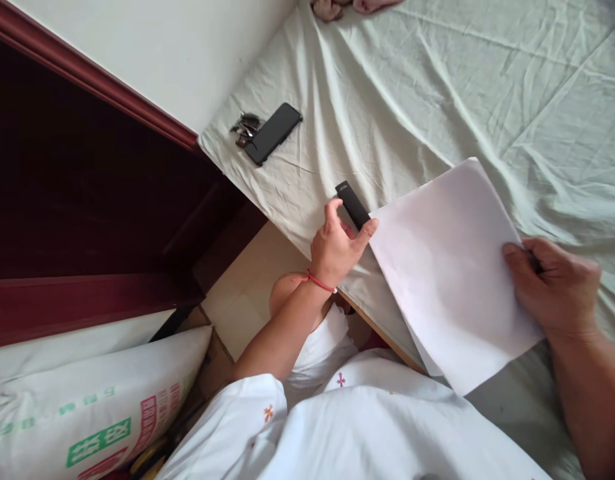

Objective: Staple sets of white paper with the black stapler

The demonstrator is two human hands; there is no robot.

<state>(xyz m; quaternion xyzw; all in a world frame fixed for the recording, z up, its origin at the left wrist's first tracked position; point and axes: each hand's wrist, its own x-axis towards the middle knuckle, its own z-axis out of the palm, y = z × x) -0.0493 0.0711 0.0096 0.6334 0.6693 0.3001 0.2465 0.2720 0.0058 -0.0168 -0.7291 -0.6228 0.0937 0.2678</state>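
My left hand (337,247), with a red string at the wrist, is curled around the near side of a black stapler (353,203). Its index finger is bent against the stapler's edge, and the thumb reaches to the corner of the paper. That corner of the white paper sheets (442,280) meets the stapler's near end; whether it lies between the jaws I cannot tell. On the opposite edge, my right hand (557,287) pinches the sheets, thumb on top and fingers folded behind. A small dark patch shows between those fingers, too unclear to name.
A black phone (274,133) and a bunch of keys (246,127) lie near the corner of the bed with its wrinkled pale sheet (387,87). Dark red wooden furniture (87,167) stands left. A printed white sack (102,400) sits at lower left.
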